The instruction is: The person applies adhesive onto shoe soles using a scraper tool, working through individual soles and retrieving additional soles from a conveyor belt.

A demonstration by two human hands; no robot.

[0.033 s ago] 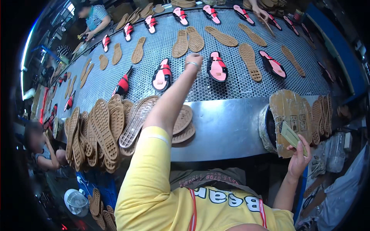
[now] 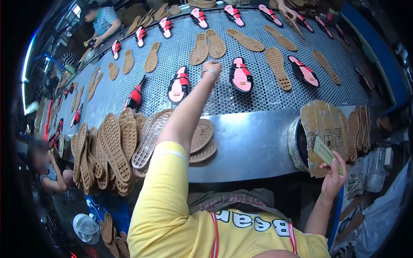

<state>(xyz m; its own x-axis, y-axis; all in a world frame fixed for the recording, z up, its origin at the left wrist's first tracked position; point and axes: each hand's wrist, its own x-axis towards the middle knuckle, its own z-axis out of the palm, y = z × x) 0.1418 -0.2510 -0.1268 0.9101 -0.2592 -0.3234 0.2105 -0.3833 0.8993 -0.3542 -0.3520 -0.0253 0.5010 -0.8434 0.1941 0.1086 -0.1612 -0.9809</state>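
My left hand (image 2: 211, 70) is over the perforated conveyor, its fingers curled together. Whether anything is in them is hidden. It is just below a pair of tan soles (image 2: 199, 50), between a pink, red and black sandal (image 2: 178, 86) on its left and another sandal (image 2: 241, 76) on its right. Low at the right, my right hand (image 2: 333, 176) grips a flat olive-green piece (image 2: 323, 153) between thumb and fingers, in front of a round tape-wrapped brown board (image 2: 320, 118).
A heap of tan soles (image 2: 112, 144) lies on the left of the steel ledge (image 2: 245, 146). More sandals and soles are spread across the conveyor (image 2: 262, 96). A co-worker's hand (image 2: 287, 11) reaches in at the far side; other people sit at the left. A white fan (image 2: 86, 227) stands below.
The whole view has shifted slightly, so most things appear a little further left. My left hand has moved slightly left too. My right hand keeps its hold on the olive-green piece.
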